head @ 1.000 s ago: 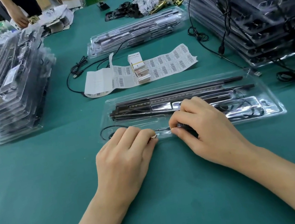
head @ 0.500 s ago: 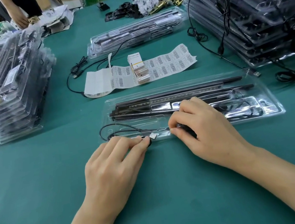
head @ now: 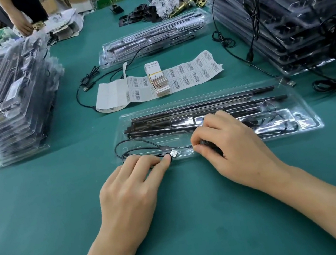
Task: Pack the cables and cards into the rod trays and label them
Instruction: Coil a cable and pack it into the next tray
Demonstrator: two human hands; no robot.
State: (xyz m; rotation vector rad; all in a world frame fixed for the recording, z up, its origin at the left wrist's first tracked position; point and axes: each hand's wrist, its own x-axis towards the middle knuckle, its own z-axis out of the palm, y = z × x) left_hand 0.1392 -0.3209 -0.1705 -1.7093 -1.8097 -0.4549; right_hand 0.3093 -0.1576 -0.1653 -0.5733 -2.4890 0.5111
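Glare on the clear tray (head: 138, 119) blurred its compartments, so which pocket held what was hard to tell. It lay crosswise on the green table (head: 43, 216), just ahead of both hands, with black rods (head: 204, 107) along its far half. The cable (head: 125, 145) looped over the tray's left end and ran along the near rim to a silver plug (head: 174, 153). The left hand (head: 129, 192) lay over that run, fingers close together and nearly straight, tips down on the cable, thumb tip against the plug's black body. Whether it pinched or only pressed could not be told. The right hand (head: 234, 151) covered the tray's middle, fingers curled, thumb and forefinger pinching the cable at the near rim. A dark part under its palm was too hidden to name. More thin cable lay in the tray's right pocket, tangled and unclear.

Beyond the tray lay a strip of barcode labels (head: 193, 73), its left end curled, with a banded stack of cards (head: 157, 79) resting on it. A loose cable (head: 87, 83) wound past the strip's left end toward a far tray (head: 153, 37). A left pile (head: 12, 105) of filled trays stood well apart from a taller right pile (head: 289, 16), which was cut off by the frame and had cables trailing down it. At the table's far edge another person's hand (head: 23, 24) showed, the body cut off above.
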